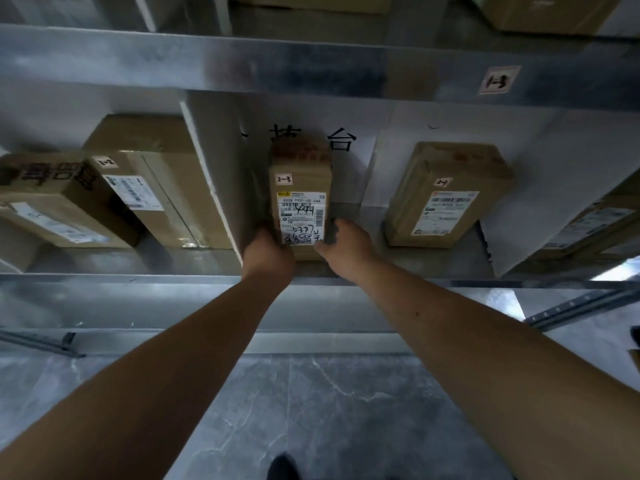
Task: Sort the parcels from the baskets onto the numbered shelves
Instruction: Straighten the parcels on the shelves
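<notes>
the step in hand looks like the placing of one parcel (pixel 300 199): a narrow brown box with a small tag reading 2-3 and a white label with handwriting, lying on the metal shelf (pixel 194 263) in the bay just right of a white divider (pixel 216 174). its near end sits close to the shelf's front lip, so i judge it not yet pushed fully home.

both arms reach forward and up, nearly straight, forearms converging on the box. the left hand (pixel 268 252) is at the box's near left corner, fingers curled round that edge between box and divider. the right hand (pixel 348 245) is at the near right corner, thumb lying against the box's side, the other fingers bent; how firmly either hand presses i cannot tell, but both are closed onto the box rather than spread free.

other parcels lie on the same shelf: one tagged 2-2 (pixel 152 181) left of the divider, one tagged 2-4 (pixel 446 195) in the bay to the right, well apart from the held box. a tag 1-3 (pixel 498 79) is stuck on the shelf beam above.

next, i'd say, calls for a short push inward, keeping the box clear of the divider, then letting go and turning back for another parcel.
</notes>
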Demonstrator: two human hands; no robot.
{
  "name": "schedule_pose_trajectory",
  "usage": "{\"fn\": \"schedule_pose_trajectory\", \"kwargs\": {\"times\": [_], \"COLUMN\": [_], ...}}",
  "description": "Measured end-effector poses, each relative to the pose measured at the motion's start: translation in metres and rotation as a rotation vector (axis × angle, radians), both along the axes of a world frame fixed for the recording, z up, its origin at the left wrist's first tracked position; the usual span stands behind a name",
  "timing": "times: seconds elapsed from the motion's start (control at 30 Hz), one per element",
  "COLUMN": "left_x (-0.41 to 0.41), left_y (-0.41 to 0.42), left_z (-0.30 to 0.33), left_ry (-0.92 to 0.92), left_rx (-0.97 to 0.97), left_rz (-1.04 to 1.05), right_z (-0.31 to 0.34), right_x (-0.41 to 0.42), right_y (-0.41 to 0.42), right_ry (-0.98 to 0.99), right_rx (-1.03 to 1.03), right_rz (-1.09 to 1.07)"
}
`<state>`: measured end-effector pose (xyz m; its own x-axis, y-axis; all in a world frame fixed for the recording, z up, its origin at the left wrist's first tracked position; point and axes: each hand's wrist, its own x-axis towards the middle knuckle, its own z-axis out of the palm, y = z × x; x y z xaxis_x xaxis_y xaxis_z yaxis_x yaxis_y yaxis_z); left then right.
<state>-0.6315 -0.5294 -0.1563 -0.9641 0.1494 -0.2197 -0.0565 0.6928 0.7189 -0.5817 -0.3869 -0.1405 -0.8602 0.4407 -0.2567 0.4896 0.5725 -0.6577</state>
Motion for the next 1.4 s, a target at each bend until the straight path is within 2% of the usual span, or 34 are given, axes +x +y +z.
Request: {"fn": "schedule_pose_trajectory", "kwargs": {"times": [0.33, 0.73, 0.9, 1.07, 1.27, 1.4], "left_x": [-0.027, -0.014, 0.024, 0.071, 0.104, 0.118], "left_y": [0.01, 0.004, -0.017, -0.041, -0.079, -0.106], "left_z": [-0.013, -0.016, -0.007, 0.004, 0.018, 0.031], "left_ry": [0.004, 0.003, 0.037, 0.014, 0.073, 0.123], "left_rx": [0.0, -0.02, -0.102, -0.173, -0.29, -0.295], "left_rz": [-0.059, -0.018, -0.122, -0.117, -0.126, -0.058], "right_z": [-0.008, -0.015, -0.011, 0.0, 0.016, 0.024], "right_x": [-0.024, -0.007, 0.04, 0.079, 0.099, 0.098], "right_y": [-0.002, 0.004, 0.0, -0.007, -0.029, -0.057], "right_ry": [0.061, 0.012, -0.072, -0.118, -0.039, 0.005], "right_rx": [-0.03, -0.071, -0.01, 0.092, 0.081, 0.051], "right_rz": [-0.065, -0.035, 0.1, 0.263, 0.338, 0.399]}}
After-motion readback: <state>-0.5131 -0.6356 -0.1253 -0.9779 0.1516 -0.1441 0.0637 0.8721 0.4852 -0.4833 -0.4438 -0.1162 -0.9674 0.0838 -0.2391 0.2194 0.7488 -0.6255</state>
